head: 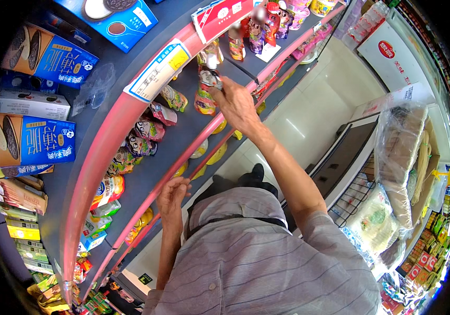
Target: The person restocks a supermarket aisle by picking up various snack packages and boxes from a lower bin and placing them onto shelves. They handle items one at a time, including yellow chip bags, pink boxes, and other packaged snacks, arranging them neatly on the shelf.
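My right hand (235,100) reaches over the grey shelf (191,134) and grips the upper part of a spouted jelly pouch (205,100) with a printed cartoon face. The pouch stands upright near the shelf's pink front rail. Beside it, towards the back, are more spouted pouches, partly hidden. My left hand (173,197) is at the pink rail (152,197), fingers curled and holding no product; whether it touches the rail is unclear. Further cartoon pouches (142,130) stand left of the held one, partly under the upper shelf's pink edge. Several more pouches (256,35) stand beyond a dark divider.
Blue cookie boxes (48,138) line the upper shelf at left. A price label (157,71) is fixed on its pink edge. Yellow-lidded items (217,153) show on a lower level. On the right stand a white freezer (390,59) and a plastic-covered carton (402,157).
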{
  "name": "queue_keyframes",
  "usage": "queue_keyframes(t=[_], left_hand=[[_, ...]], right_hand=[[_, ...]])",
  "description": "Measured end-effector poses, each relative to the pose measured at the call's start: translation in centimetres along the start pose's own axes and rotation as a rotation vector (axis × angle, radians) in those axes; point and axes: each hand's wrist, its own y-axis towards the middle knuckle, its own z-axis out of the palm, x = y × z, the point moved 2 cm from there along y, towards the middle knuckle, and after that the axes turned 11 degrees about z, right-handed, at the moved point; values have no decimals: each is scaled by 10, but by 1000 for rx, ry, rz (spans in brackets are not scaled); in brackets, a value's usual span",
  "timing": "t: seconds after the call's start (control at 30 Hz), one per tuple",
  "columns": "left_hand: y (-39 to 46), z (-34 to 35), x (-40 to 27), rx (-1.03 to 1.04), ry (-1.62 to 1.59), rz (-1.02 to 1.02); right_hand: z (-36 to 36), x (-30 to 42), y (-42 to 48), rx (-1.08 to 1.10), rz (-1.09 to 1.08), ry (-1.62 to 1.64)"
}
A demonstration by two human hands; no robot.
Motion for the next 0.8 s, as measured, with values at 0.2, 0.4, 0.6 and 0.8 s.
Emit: queue_keyframes(t=[0.2, 0.4, 0.6, 0.8], left_hand=[[-7, -16, 3, -54, 22, -38], [-12, -28, 3, -98, 51, -43], [-11, -39, 11, -78, 39, -56], [-4, -55, 18, -23, 39, -37]], right_hand=[[40, 11, 35, -161, -169, -155], [67, 8, 48, -197, -143, -221], [67, 5, 37, -204, -131, -218], [64, -2, 17, -201, -36, -196]])
